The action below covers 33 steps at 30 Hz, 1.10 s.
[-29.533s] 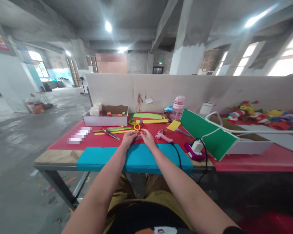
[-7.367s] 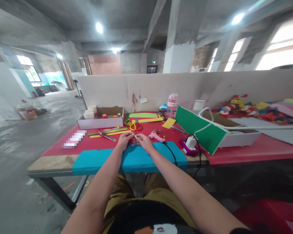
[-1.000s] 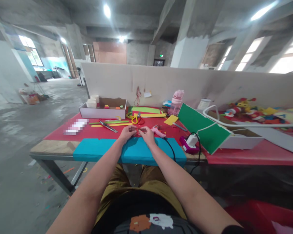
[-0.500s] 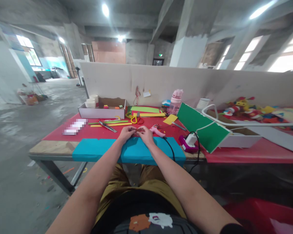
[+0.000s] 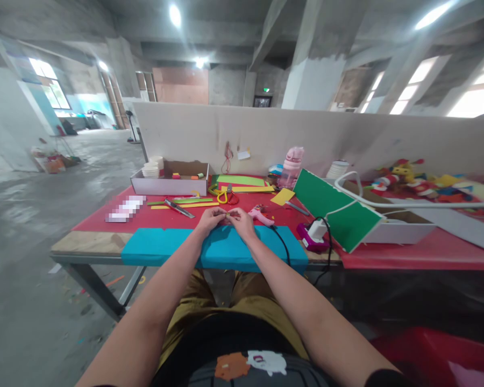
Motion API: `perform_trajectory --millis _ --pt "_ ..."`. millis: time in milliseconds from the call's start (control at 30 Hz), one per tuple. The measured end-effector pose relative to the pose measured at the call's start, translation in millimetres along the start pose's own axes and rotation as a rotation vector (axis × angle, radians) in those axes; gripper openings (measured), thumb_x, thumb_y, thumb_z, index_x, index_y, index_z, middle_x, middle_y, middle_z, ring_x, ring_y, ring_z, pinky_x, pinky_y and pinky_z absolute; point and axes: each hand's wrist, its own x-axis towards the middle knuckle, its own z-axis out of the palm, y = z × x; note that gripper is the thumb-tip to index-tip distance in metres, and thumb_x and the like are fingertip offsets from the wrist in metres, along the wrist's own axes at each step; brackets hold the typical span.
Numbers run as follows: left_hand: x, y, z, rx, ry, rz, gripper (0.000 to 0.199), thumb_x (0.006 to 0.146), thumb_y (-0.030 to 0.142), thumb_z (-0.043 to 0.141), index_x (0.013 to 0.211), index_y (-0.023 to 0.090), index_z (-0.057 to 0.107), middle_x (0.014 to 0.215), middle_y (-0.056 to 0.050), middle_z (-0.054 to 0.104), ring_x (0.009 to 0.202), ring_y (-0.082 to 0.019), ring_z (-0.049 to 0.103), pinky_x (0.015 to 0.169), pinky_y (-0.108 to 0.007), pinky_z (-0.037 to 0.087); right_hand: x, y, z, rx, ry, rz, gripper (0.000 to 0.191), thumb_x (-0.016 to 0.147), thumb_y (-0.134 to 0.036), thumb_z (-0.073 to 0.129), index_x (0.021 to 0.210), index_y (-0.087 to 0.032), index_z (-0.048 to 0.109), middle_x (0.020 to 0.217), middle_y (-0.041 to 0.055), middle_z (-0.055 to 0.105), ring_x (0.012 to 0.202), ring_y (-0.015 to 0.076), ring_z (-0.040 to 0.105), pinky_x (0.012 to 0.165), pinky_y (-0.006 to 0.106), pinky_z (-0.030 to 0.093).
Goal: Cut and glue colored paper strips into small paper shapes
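Over the far edge of a blue sheet [image 5: 157, 246], both hands meet with fingertips pinched together. Between them shows a small yellow-brown piece [image 5: 228, 215], mostly covered by the fingers and too small to name. My left hand [image 5: 210, 219] grips its left side with thumb and fingers. The other side is pinched by my right hand [image 5: 242, 221]. Just right of that hand lies a pink glue gun [image 5: 263, 217], its black cord running toward me. Scissors [image 5: 225, 197] with yellow handles rest beyond the hands. A utility knife [image 5: 179, 208] lies to the left.
Yellow and green strips [image 5: 193, 205] lie on the red table covering [image 5: 113, 209]. A box [image 5: 169, 187] with paper cups stands at the back left. Rightward are a purple power strip [image 5: 312, 241], a leaning green board [image 5: 334, 215] and a pink bottle [image 5: 292, 166].
The small piece looks turned slightly between the fingertips and now shows more yellow. Both hands stay in nearly the same place; the view has shifted slightly.
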Motion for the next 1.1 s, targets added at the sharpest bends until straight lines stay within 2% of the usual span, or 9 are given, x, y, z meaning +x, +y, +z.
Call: perform_trajectory --millis 200,367,467,633,800,867,967,1100 --pt "-1 4 1.8 -0.057 0.055 -0.029 0.035 0.066 0.037 0.074 0.089 0.014 0.062 0.073 -0.003 0.067 0.063 -0.013 0.061 0.063 -0.025 0.047 -1 -7 -3 -0.211 0.063 -0.139 0.012 0.071 -0.027 0.065 0.080 -0.022 0.060 0.083 0.0018 0.066 0.078 0.0197 0.066 0.074 0.034 0.053" --pt "1 -1 2.1 0.073 0.077 -0.018 0.035 0.068 0.046 0.071 0.073 0.013 0.059 0.059 0.000 0.059 0.054 -0.010 0.053 0.053 -0.021 0.042 0 -7 -4 -0.294 0.094 -0.187 0.007 0.071 -0.019 0.059 0.077 -0.021 0.060 0.084 0.0020 0.065 0.077 0.0181 0.065 0.074 0.033 0.052" --pt "3 -5 1.4 0.099 0.076 -0.001 0.032 0.065 0.040 0.074 0.074 0.014 0.058 0.059 0.001 0.059 0.053 -0.010 0.054 0.051 -0.021 0.042 0 -5 -3 -0.259 0.071 -0.184 0.005 0.071 -0.019 0.059 0.075 -0.021 0.060 0.081 0.0024 0.065 0.078 0.0182 0.065 0.076 0.033 0.053" --pt "5 -9 0.0 0.080 0.078 0.016 0.029 0.061 0.029 0.076 0.076 0.015 0.056 0.062 0.001 0.059 0.054 -0.010 0.055 0.051 -0.021 0.042 1 -1 -3 -0.158 0.038 -0.153 0.010 0.075 -0.029 0.060 0.079 -0.021 0.061 0.079 0.0030 0.067 0.078 0.0191 0.065 0.077 0.034 0.053" --pt "4 -11 0.3 0.163 0.025 0.081 0.022 0.062 0.026 0.074 0.074 0.015 0.059 0.065 0.000 0.061 0.058 -0.011 0.056 0.054 -0.021 0.042 6 9 -5 -0.049 0.029 -0.084 0.020 0.069 -0.028 0.065 0.087 -0.020 0.062 0.087 0.0033 0.068 0.083 0.0176 0.065 0.080 0.032 0.052" --pt "3 -9 -1.7 0.182 -0.033 0.084 0.020 0.065 0.027 0.072 0.077 0.015 0.061 0.066 -0.001 0.063 0.060 -0.012 0.057 0.057 -0.022 0.043 8 12 -5 -0.033 0.003 -0.048 0.019 0.068 -0.026 0.065 0.085 -0.019 0.063 0.085 0.0028 0.069 0.082 0.0169 0.065 0.080 0.033 0.052" --pt "1 -2 -11.4 0.248 -0.102 0.081 0.020 0.069 0.029 0.069 0.083 0.015 0.065 0.070 -0.003 0.066 0.064 -0.014 0.059 0.060 -0.024 0.045 8 13 -4 0.012 -0.015 -0.012 0.017 0.066 -0.026 0.065 0.082 -0.019 0.062 0.079 0.0007 0.067 0.077 0.0158 0.064 0.076 0.032 0.053" --pt "-5 9 -35.1 0.387 0.000 0.133 0.013 0.070 0.026 0.064 0.078 0.017 0.066 0.066 -0.003 0.066 0.062 -0.015 0.059 0.064 -0.026 0.045 5 9 -1 0.146 -0.031 0.050 0.022 0.064 -0.029 0.068 0.082 -0.020 0.058 0.075 -0.0024 0.063 0.070 0.0135 0.064 0.069 0.031 0.056"
